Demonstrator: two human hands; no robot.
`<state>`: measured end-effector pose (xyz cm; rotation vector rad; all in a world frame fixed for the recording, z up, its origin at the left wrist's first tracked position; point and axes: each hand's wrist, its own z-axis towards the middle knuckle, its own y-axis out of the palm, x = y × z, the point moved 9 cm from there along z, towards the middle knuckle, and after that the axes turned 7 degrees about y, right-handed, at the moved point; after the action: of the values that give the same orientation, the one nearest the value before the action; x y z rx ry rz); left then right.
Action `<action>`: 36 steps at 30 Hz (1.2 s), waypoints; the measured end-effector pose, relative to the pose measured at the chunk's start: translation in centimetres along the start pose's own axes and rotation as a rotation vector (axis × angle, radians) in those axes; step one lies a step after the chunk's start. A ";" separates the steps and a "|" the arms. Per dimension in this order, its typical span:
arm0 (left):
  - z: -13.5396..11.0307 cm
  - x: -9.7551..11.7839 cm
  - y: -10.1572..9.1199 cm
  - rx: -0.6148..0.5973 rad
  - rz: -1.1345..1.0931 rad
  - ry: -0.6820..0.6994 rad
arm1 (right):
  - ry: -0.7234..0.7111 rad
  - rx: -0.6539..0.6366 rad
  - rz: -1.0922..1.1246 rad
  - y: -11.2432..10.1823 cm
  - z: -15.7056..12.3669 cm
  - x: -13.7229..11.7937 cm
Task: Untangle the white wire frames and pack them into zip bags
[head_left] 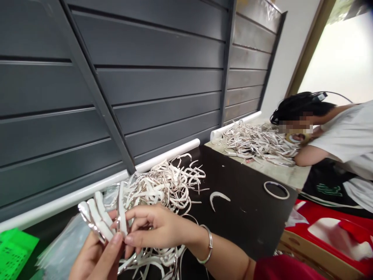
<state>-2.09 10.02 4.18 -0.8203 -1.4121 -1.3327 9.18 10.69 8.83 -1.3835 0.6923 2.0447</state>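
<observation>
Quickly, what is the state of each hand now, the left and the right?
Left hand: closed, holding a bunch of white-silver strips.
Right hand: closed, pinching one strip.

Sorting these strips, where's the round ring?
In the head view, the ring lies on the dark tabletop, right of a lone curved strip, just below the pale board.

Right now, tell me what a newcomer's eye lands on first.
The left hand and right hand grip white curved strips at lower left, above a tangled heap of them on a black tabletop. Behind rises a dark grey slatted metal panel. At right, a person in a white T-shirt leans over a second heap.
</observation>
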 end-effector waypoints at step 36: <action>0.2 2.2 1.0 -0.091 -0.349 0.033 | -0.084 0.294 -0.567 -1.8 -0.5 -0.8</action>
<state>-1.79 10.05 6.54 -0.6249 -1.5252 -1.6773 11.01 11.44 9.25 -1.1509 0.4699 1.4791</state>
